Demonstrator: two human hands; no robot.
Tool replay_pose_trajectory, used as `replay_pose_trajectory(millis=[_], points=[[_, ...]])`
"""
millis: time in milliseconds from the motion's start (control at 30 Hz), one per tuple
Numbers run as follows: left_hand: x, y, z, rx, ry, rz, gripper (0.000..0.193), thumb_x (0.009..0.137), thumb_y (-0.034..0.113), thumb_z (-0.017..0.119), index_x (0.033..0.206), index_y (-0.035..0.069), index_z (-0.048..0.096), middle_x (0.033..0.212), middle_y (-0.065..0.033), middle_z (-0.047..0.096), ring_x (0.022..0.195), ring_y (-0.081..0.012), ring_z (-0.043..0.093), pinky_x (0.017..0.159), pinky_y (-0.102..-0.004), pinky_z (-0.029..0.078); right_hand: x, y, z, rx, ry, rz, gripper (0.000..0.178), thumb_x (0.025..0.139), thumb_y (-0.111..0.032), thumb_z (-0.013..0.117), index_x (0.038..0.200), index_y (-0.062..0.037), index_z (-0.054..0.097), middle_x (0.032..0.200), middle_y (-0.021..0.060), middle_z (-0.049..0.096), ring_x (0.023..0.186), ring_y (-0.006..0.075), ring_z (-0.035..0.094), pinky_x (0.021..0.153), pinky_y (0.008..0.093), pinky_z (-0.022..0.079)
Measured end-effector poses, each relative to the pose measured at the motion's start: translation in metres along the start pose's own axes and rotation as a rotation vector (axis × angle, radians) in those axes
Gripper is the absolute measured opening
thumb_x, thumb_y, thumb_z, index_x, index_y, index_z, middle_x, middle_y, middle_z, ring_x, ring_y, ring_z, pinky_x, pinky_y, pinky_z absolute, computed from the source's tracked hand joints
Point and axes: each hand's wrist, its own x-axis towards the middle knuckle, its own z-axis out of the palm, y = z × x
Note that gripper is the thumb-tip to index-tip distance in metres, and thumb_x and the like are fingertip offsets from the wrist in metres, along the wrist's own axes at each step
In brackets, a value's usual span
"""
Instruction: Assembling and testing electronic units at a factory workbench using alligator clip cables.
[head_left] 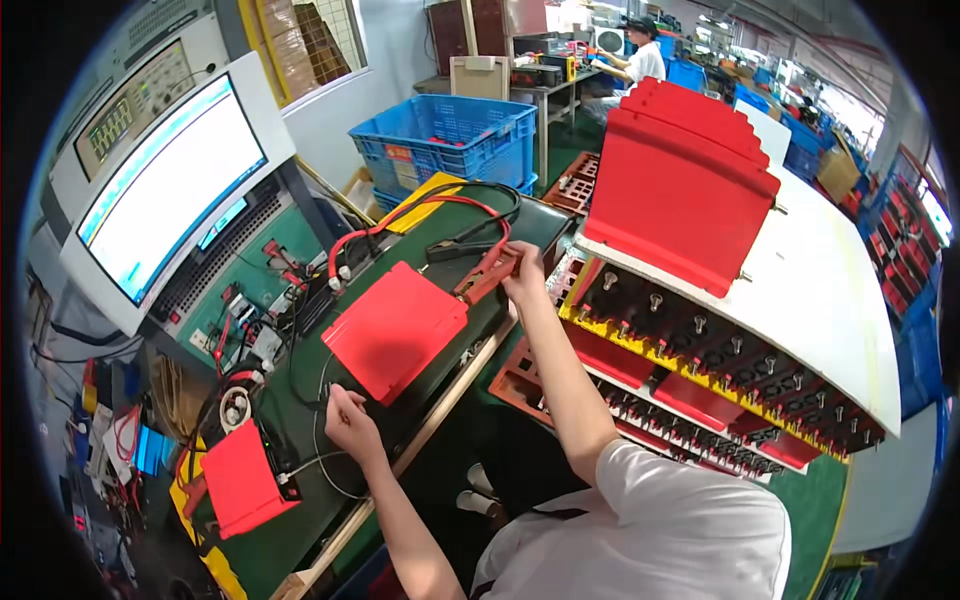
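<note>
A flat red metal box lies on the dark green bench. My right hand is closed on the handles of a red clamp, whose jaws are at the box's right end. A black clamp rests just beyond, with cable running from it. My left hand, fingers closed, is at the box's near left corner beside a thin cable. What it pinches is too small to make out. Another red box stands to the left with a cable plugged into its end.
A monitor and a panel of wires stand at the left. On the right, a stack of red housings tops a white board over rows of units with terminals. A blue crate is behind the bench. A person sits far back.
</note>
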Motion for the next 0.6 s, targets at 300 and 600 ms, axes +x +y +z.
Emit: replay_pose_trajectory(millis=[300,600], points=[[0.0,0.005,-0.002,0.051,0.024,-0.008,0.049,0.112,0.028,0.051,0.07,0.003,0.057,0.066,0.0016,0.049,0.059,-0.0066,0.041,0.057,-0.0255,0.031,0.025,0.015,0.018,0.065,0.092,0.273,0.016,0.088,-0.018,0.053,0.092,-0.0025,0.056,0.083,0.0148,0.062,0.074,0.0326,0.061,0.073,0.0491,0.053],[0.008,-0.005,-0.013,0.251,0.115,0.25,0.039,0.11,0.016,0.052,0.076,-0.003,0.059,0.074,-0.0088,0.054,0.069,-0.0185,0.057,0.063,-0.0331,0.043,0.049,0.015,0.021,-0.056,-0.007,0.234,0.016,0.088,-0.022,0.054,0.088,-0.0058,0.052,0.077,0.0106,0.057,0.063,0.0298,0.057,0.066,0.0465,0.05]])
